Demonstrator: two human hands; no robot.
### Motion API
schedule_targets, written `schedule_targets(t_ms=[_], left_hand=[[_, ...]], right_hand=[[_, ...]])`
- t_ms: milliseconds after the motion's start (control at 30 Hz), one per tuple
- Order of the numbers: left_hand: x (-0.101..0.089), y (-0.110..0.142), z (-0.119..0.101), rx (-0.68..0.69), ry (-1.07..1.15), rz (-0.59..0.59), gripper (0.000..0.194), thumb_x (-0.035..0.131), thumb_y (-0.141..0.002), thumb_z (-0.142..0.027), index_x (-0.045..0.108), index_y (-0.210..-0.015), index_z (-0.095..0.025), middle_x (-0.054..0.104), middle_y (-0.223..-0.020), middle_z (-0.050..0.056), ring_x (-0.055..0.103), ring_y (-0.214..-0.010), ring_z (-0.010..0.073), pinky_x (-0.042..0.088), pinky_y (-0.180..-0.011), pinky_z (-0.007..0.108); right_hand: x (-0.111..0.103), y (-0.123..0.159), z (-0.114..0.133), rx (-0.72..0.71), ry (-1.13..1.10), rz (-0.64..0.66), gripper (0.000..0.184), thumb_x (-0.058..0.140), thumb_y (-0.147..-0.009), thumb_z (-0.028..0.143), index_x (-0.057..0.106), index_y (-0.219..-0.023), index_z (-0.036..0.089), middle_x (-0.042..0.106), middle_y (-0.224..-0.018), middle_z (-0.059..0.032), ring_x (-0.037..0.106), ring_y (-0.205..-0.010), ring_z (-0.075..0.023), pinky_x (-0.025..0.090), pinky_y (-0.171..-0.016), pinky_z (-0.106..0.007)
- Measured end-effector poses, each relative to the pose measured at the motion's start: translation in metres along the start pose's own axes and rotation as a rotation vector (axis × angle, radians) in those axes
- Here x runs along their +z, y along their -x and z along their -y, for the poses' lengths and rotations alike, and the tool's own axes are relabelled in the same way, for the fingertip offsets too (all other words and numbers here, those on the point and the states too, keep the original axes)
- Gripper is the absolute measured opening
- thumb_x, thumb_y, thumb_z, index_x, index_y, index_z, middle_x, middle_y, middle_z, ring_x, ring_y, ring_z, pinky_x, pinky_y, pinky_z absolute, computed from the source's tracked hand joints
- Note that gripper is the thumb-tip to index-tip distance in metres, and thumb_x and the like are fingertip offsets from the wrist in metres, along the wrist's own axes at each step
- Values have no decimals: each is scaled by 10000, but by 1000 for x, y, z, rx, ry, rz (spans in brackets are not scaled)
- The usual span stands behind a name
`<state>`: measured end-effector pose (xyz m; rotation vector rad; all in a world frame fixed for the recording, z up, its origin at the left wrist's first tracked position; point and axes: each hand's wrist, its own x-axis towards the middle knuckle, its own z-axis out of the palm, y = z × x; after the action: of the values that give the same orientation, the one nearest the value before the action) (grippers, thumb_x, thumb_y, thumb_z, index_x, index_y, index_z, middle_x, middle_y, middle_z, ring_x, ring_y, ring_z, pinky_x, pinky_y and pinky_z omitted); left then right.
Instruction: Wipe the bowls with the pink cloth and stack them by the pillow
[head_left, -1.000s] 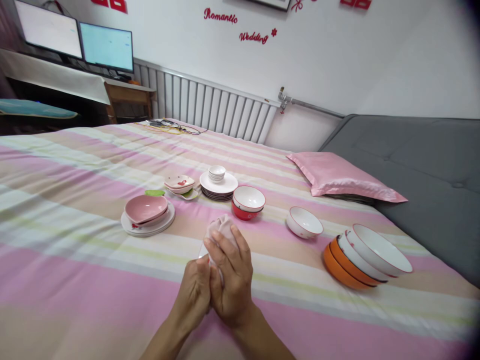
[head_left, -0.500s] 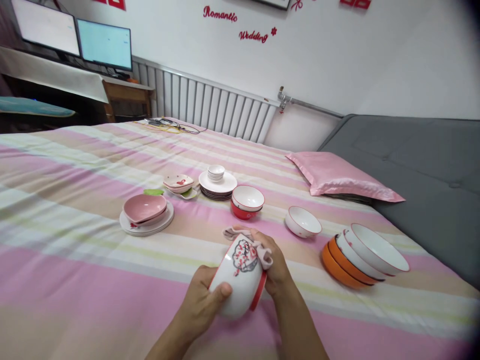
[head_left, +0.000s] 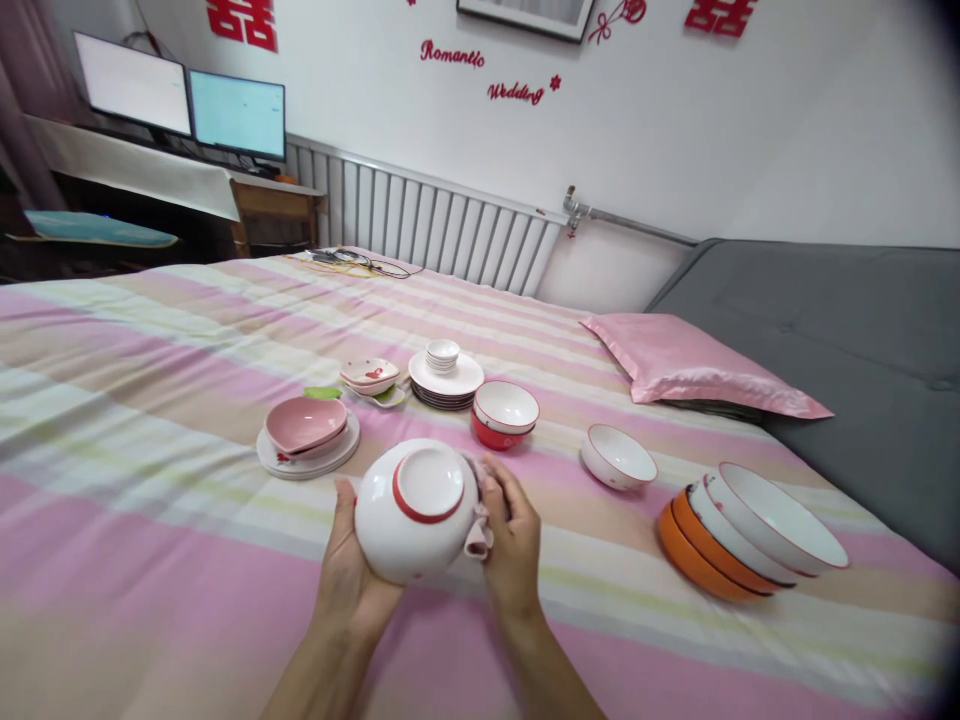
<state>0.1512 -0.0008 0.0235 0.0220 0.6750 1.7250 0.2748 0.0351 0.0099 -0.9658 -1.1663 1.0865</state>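
A white bowl (head_left: 379,515) with a red ring round its foot is held up above the bed, its underside facing me. My left hand (head_left: 352,570) supports it from the left and below, thumb along its side. My right hand (head_left: 514,530) has its fingers closed on a pale pink cloth (head_left: 478,535), which is pressed against the bowl's right side. Part of the cloth is hidden behind the fingers. Just beyond my right hand stand two stacked small bowls (head_left: 506,407), the lower one red. A single white bowl (head_left: 619,457) sits farther right.
Orange and white large bowls (head_left: 780,520) are stacked at the right. Pink heart-shaped dishes (head_left: 306,424) rest on white plates (head_left: 345,455) at the left. Behind are small patterned dishes (head_left: 370,373) and a plate stack (head_left: 466,373) topped with tiny bowls (head_left: 442,352). A pink pillow (head_left: 697,360) lies by the headboard.
The bowl has been turned so its foot now faces me, and its painted flower design is out of sight. My right hand with the cloth stays at its right side. The view has tilted slightly up.
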Motion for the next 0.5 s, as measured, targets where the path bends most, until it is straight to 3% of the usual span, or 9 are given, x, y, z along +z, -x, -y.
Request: schedule_targets(t_ms=[133,267,367,500], left_hand=[[1,3,-1,32,-74,-22,457,423,-881,-479,558,-1238,-230,742,-962,65,698,-862,241,540,-821,390],[4,8,3,96,-151,-34,424,478,-864,-455,588,-1200,-220,725,-1017,74,695,-867,233,562,-776,349],[6,10,6,124,-181,-38,409,524,-840,-446,626,-1135,-181,737,-944,88,704,-816,237,580,-716,332],[6,12,10,127,-205,-79,355,647,-758,-418,671,-975,-137,743,-804,76,709,-702,231,589,-639,302]], right_hand=[[-15,-8,18,-129,173,-136,371,566,-813,359,569,-1138,178,628,-1139,-88,588,-1047,-228,461,-901,-361],[-18,-2,34,-275,297,22,311,576,-784,234,602,-1092,198,654,-1068,-66,620,-965,-206,503,-834,-323],[-15,4,39,-430,469,164,325,546,-762,138,634,-1070,191,642,-1080,-76,595,-1011,-209,486,-882,-336],[-13,5,40,-557,601,179,373,502,-764,89,637,-1105,157,618,-1102,-106,561,-1053,-208,464,-926,-351]])
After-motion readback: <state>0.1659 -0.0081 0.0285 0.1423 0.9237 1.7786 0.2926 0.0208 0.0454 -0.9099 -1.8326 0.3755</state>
